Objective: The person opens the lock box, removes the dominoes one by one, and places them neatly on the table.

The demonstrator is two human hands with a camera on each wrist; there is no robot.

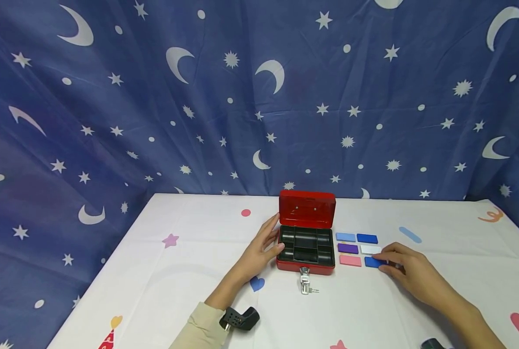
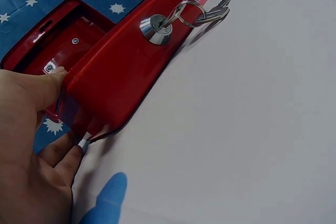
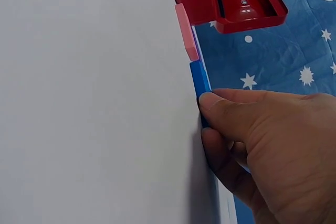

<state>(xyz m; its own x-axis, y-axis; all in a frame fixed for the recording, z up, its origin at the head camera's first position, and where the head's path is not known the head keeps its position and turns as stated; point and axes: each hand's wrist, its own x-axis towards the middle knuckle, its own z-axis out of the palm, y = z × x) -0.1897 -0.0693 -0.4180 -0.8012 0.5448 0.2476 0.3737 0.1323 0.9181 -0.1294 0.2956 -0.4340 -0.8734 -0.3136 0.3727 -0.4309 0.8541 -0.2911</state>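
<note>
A red cash box (image 1: 305, 267) stands with its lid (image 1: 307, 208) raised, showing a black compartment tray (image 1: 305, 237). My left hand (image 1: 256, 255) holds its left side, the thumb over the rim and the fingers along the wall. In the front lock (image 2: 156, 29) sits a key on a ring with other keys (image 2: 212, 14). To the right, my right hand (image 1: 412, 271) pinches a dark blue block (image 3: 200, 78) by its right end. Beside that block lie a pink block (image 1: 350, 261), a white one (image 1: 370, 249), a purple one (image 1: 348, 248), a light blue one (image 1: 346, 237) and another dark blue one (image 1: 367, 238).
A white cloth with printed shapes covers the table (image 1: 189, 276). Behind its far edge hangs a blue curtain (image 1: 224, 97) with moons and stars. A black wrist camera (image 1: 240, 319) is strapped to my left wrist.
</note>
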